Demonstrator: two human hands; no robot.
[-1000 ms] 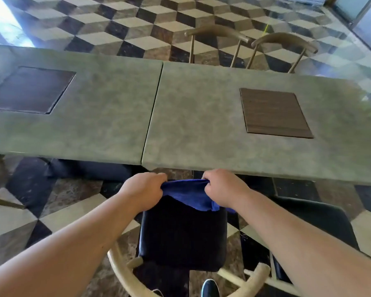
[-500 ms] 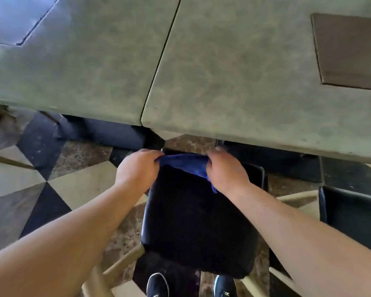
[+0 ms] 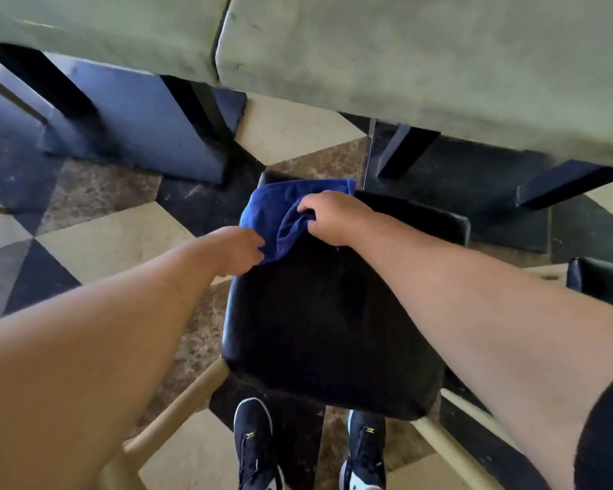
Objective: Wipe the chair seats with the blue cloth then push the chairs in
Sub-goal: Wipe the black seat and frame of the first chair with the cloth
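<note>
**Blue cloth comes down onto the chair seat**

The blue cloth now lies spread over the far left corner of the black chair seat, where half a second ago it was stretched taut between both fists above that edge. The right hand is closed on a bunched fold of it, pressing down; the left hand pinches the cloth's near left corner at the seat's side. The view has also tipped downward, so the bench fills only the top, with the chair pulled well out from it. Wiping looks about to begin: most of the seat is uncovered, and a second seat waits at the right.
</note>
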